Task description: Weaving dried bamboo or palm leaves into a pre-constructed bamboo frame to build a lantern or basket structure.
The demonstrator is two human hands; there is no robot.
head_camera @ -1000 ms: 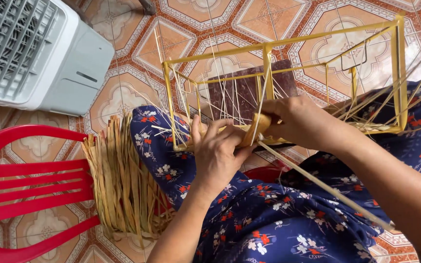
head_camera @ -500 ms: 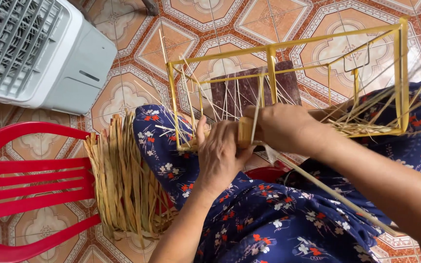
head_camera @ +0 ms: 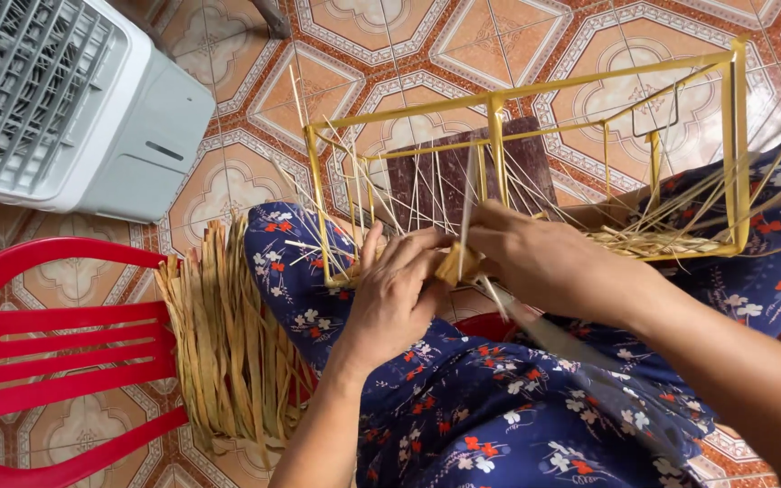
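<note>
A yellow wire frame [head_camera: 499, 98] rests across my lap, over blue flowered cloth [head_camera: 499, 407]. Thin pale straw strands [head_camera: 427, 194] stand up between its bars, and woven straw fills its right end [head_camera: 653, 242]. My left hand [head_camera: 397, 294] and my right hand [head_camera: 540, 258] meet at the frame's near bar. Both pinch a flat tan straw strip [head_camera: 456, 264] there. A long strand runs from my right hand down to the lower right.
A bundle of dried flat straw [head_camera: 228, 348] lies on the tiled floor by my left knee. A red plastic chair [head_camera: 56, 352] sits at the lower left. A white fan unit [head_camera: 65, 99] stands at the upper left. A dark board [head_camera: 463, 172] lies under the frame.
The frame has shifted slightly left across my lap. My two hands have closed together at the near bar, working the straw strip around it.
</note>
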